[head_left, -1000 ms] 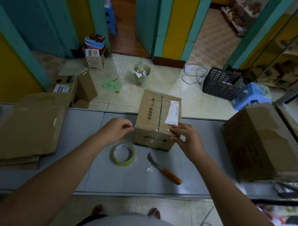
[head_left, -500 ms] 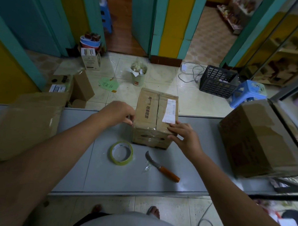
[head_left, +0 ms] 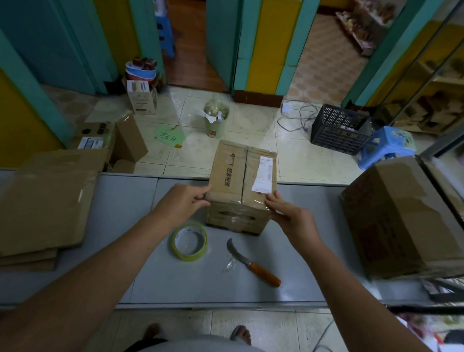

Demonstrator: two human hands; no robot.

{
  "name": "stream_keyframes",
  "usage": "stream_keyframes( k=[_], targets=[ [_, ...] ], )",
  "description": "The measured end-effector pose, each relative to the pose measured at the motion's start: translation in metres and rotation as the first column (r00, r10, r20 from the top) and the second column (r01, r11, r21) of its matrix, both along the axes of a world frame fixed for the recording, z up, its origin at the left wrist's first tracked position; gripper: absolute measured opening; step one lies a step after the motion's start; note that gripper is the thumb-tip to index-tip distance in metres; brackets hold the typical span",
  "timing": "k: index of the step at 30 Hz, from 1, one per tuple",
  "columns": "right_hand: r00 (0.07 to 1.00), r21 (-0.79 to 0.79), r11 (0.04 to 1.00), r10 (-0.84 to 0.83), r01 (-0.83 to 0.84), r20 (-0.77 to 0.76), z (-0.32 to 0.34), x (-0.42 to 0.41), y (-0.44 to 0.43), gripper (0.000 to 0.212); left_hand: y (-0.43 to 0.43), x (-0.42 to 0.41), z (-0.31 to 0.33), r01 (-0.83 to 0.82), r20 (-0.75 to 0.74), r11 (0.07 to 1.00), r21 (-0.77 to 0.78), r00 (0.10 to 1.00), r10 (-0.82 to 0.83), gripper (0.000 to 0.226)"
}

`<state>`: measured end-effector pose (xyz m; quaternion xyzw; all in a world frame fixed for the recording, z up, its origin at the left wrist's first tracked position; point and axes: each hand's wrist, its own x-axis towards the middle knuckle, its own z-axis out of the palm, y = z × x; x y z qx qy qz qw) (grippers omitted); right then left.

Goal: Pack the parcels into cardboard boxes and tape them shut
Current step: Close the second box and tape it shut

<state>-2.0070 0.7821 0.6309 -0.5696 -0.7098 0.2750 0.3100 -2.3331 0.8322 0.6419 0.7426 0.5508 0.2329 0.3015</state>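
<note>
Box [head_left: 241, 181] at table's [head_left: 123, 197] far edge

Left hand [head_left: 183, 200] grips its near-left top corner. Its top seam runs straight away from the person. Right hand [head_left: 290, 218] presses flat fingers on the near-right corner. Bigger carton [head_left: 404, 215] stands well apart, right.

One knife [head_left: 252, 264], one tape roll [head_left: 191, 257]

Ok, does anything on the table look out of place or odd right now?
The knife lies loose on the table, curved blade bare, a clear crumpled scrap beside it. The box that the left hand and right hand touch looks intact.
</note>
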Motion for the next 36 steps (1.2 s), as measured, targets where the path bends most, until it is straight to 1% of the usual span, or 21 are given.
stream_keyframes(
  k=[2, 6, 8, 10, 12, 13, 14, 16, 17, 19, 21, 23, 24, 27, 28, 30, 31, 33, 34, 35, 36],
  targets=[
    [1.0, -0.007, 1.0, -0.011, 0.011, -0.01, -0.003, 0.002, 0.0, 0.052, 0.0, -0.001, -0.002, -0.003, 0.045, 1.0, -0.008, 0.999, 0.004, 0.062],
    [0.974, -0.158, 0.987, -0.058, 0.023, -0.221, 0.007, -0.001, -0.003, 0.058, 0.001, -0.007, 0.0, -0.045, 0.169, 0.977, -0.207, 0.982, 0.081, 0.075],
    [0.965, -0.167, 0.986, -0.072, 0.029, -0.254, 0.008, -0.003, -0.005, 0.065, 0.003, -0.007, 0.001, -0.07, 0.194, 0.957, -0.283, 0.973, 0.129, 0.082],
    [0.947, -0.204, 0.97, -0.187, 0.135, -0.262, 0.004, -0.007, -0.004, 0.073, 0.006, -0.003, 0.001, -0.112, 0.207, 0.943, -0.312, 0.961, 0.183, 0.081],
    [0.868, -0.37, 0.897, -0.371, 0.242, -0.33, -0.001, -0.012, -0.002, 0.077, 0.01, 0.006, 0.006, -0.164, 0.209, 0.928, -0.336, 0.947, 0.243, 0.078],
    [0.823, -0.466, 0.852, -0.431, 0.237, -0.37, -0.003, -0.015, -0.001, 0.076, 0.012, 0.012, 0.008, -0.175, 0.214, 0.923, -0.343, 0.942, 0.258, 0.076],
    [0.795, -0.541, 0.815, -0.462, 0.205, -0.394, -0.004, -0.019, 0.0, 0.073, 0.015, 0.018, 0.009, -0.179, 0.226, 0.919, -0.35, 0.937, 0.268, 0.072],
    [0.776, -0.59, 0.795, -0.46, 0.142, -0.432, -0.004, -0.028, 0.002, 0.06, 0.019, 0.027, 0.01, -0.173, 0.265, 0.918, -0.358, 0.924, 0.278, 0.061],
    [0.766, -0.574, 0.807, -0.454, 0.138, -0.455, -0.003, -0.032, 0.002, 0.053, 0.02, 0.029, 0.008, -0.173, 0.286, 0.918, -0.358, 0.915, 0.284, 0.056],
    [0.761, -0.48, 0.856, -0.439, 0.192, -0.478, 0.002, -0.039, 0.002, 0.046, 0.02, 0.031, 0.001, -0.194, 0.338, 0.907, -0.375, 0.882, 0.328, 0.052],
    [0.785, -0.331, 0.908, -0.397, 0.258, -0.476, 0.009, -0.043, 0.002, 0.045, 0.018, 0.029, -0.008, -0.205, 0.394, 0.885, -0.419, 0.837, 0.38, 0.051],
    [0.819, -0.212, 0.935, -0.352, 0.284, -0.454, 0.016, -0.045, 0.003, 0.045, 0.017, 0.027, -0.019, -0.196, 0.409, 0.882, -0.428, 0.829, 0.382, 0.052],
    [0.846, -0.166, 0.944, -0.33, 0.286, -0.419, 0.018, -0.046, 0.004, 0.044, 0.015, 0.028, -0.023, -0.183, 0.391, 0.885, -0.429, 0.845, 0.364, 0.054],
    [0.934, -0.091, 0.96, -0.279, 0.265, -0.225, 0.014, -0.053, 0.007, 0.039, 0.017, 0.032, -0.029, -0.162, 0.325, 0.886, -0.435, 0.889, 0.322, 0.059],
    [0.948, -0.081, 0.965, -0.262, 0.251, -0.183, 0.013, -0.055, 0.008, 0.039, 0.018, 0.035, -0.028, -0.189, 0.309, 0.883, -0.43, 0.888, 0.341, 0.054],
    [0.958, -0.067, 0.969, -0.244, 0.237, -0.15, 0.011, -0.056, 0.01, 0.039, 0.024, 0.038, -0.023, -0.248, 0.253, 0.88, -0.406, 0.895, 0.369, 0.037],
    [0.962, -0.05, 0.973, -0.23, 0.225, -0.149, 0.009, -0.055, 0.01, 0.039, 0.027, 0.038, -0.02, -0.262, 0.215, 0.884, -0.388, 0.906, 0.364, 0.041],
    [0.955, -0.028, 0.969, -0.246, 0.245, -0.164, 0.006, -0.053, 0.01, 0.035, 0.029, 0.037, -0.008, -0.276, 0.127, 0.889, -0.365, 0.931, 0.341, 0.069],
    [0.939, -0.031, 0.953, -0.302, 0.301, -0.164, 0.003, -0.053, 0.012, 0.035, 0.03, 0.037, -0.001, -0.277, 0.128, 0.889, -0.364, 0.931, 0.343, 0.08],
    [0.912, -0.053, 0.923, -0.384, 0.38, -0.142, 0.0, -0.052, 0.013, 0.039, 0.031, 0.038, 0.006, -0.249, 0.176, 0.891, -0.379, 0.926, 0.334, 0.089],
    [0.877, -0.11, 0.881, -0.47, 0.459, -0.102, -0.001, -0.052, 0.014, 0.053, 0.032, 0.04, 0.011, -0.208, 0.252, 0.889, -0.409, 0.91, 0.329, 0.091]
  ],
)
